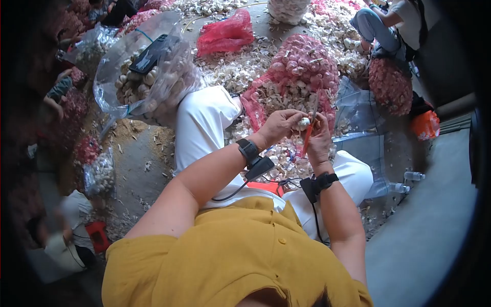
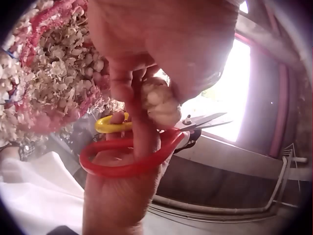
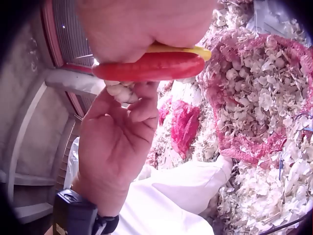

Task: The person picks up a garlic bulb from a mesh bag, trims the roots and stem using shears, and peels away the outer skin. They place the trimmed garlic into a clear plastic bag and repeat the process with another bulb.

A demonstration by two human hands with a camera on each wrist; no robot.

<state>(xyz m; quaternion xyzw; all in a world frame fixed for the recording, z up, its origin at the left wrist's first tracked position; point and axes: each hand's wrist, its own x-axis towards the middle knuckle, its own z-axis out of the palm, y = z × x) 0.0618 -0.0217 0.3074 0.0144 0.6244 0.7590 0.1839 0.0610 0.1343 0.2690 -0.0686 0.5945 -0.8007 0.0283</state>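
Both hands meet in front of the lap in the head view. My left hand (image 1: 279, 125) pinches a whitish garlic bulb (image 2: 162, 104) between thumb and fingers. Scissors (image 2: 122, 169) with red and yellow handles are gripped by my right hand (image 1: 319, 140), its fingers through the loops. Their metal blades (image 2: 205, 120) stand slightly apart and point past the bulb. The right wrist view shows the red handle across the top, close by the garlic held in the left hand (image 3: 115, 142).
A pink mesh sack (image 1: 302, 66) of garlic lies open ahead, amid scattered peelings (image 1: 230, 71). At the left, a clear plastic bag (image 1: 110, 84) of bulbs carries a dark phone (image 1: 151, 53). White trouser legs (image 1: 199, 117) flank the work. Another person (image 1: 381, 25) sits at the upper right.
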